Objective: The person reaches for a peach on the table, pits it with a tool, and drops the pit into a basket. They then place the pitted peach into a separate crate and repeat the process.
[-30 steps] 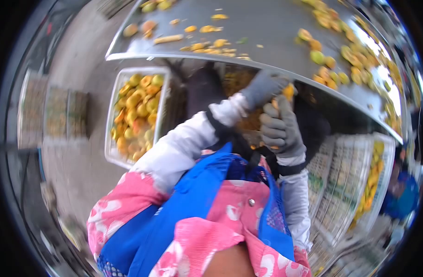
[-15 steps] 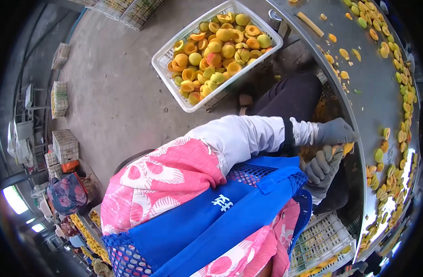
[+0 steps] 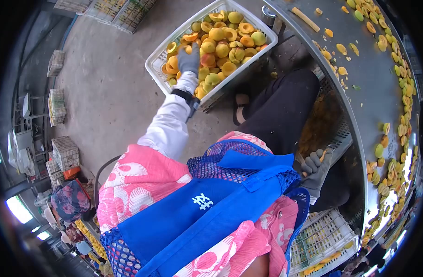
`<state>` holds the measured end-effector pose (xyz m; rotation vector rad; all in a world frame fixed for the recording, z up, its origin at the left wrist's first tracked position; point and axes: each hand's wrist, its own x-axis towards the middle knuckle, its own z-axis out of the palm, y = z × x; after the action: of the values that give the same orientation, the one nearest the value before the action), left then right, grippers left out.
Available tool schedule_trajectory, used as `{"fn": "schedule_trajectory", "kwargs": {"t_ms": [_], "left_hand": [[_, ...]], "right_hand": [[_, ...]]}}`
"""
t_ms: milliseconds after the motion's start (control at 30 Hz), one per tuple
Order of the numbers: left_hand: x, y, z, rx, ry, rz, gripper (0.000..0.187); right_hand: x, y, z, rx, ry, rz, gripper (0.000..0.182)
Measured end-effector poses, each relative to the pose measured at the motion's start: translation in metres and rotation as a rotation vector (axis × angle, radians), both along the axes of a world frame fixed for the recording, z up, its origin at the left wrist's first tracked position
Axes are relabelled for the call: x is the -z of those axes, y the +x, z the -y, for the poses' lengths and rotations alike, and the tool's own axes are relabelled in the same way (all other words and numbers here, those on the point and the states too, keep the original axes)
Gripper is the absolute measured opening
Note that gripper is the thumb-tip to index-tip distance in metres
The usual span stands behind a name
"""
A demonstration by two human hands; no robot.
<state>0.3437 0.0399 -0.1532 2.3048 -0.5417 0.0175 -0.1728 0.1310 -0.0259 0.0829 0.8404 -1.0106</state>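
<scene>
My left hand (image 3: 189,61), in a grey glove, reaches into a white plastic crate (image 3: 157,74) heaped with whole and halved apricots (image 3: 220,44). Its fingers are spread over fruit at the crate's near left side, touching the pile. At the right, beside the table edge, my right hand (image 3: 316,171) is also gloved in grey. Its fingers are curled round a slim tan stick-like tool (image 3: 328,156); most of the tool is hidden by the glove.
A curved metal table (image 3: 336,83) runs along the right, with apricot pieces (image 3: 401,115) in a long band and a wooden stick (image 3: 306,19) on it. A white crate (image 3: 322,235) stands below right. More crates (image 3: 66,152) and people are at the left.
My left hand has swung from beside my right hand at the table edge to the fruit crate. My right hand stays near the table, still curled.
</scene>
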Motion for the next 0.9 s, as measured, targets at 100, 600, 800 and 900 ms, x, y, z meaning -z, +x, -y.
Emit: {"fn": "schedule_trajectory", "kwargs": {"t_ms": [100, 600, 800, 900], "left_hand": [[0.017, 0.071, -0.021, 0.137, 0.183, 0.072, 0.054], [-0.005, 0.088, -0.074, 0.179, 0.676, 0.064, 0.039], [0.003, 0.15, -0.077, 0.195, 0.541, 0.158, 0.03], [-0.009, 0.1, -0.062, 0.244, 0.343, 0.183, 0.028]], "right_hand": [[-0.002, 0.007, -0.003, 0.0, 0.076, -0.068, 0.041], [0.026, -0.003, -0.02, -0.028, 0.087, -0.057, 0.039], [0.037, -0.006, -0.018, -0.16, -0.083, 0.078, 0.041], [0.038, -0.006, -0.022, -0.072, -0.054, 0.144, 0.042]]}}
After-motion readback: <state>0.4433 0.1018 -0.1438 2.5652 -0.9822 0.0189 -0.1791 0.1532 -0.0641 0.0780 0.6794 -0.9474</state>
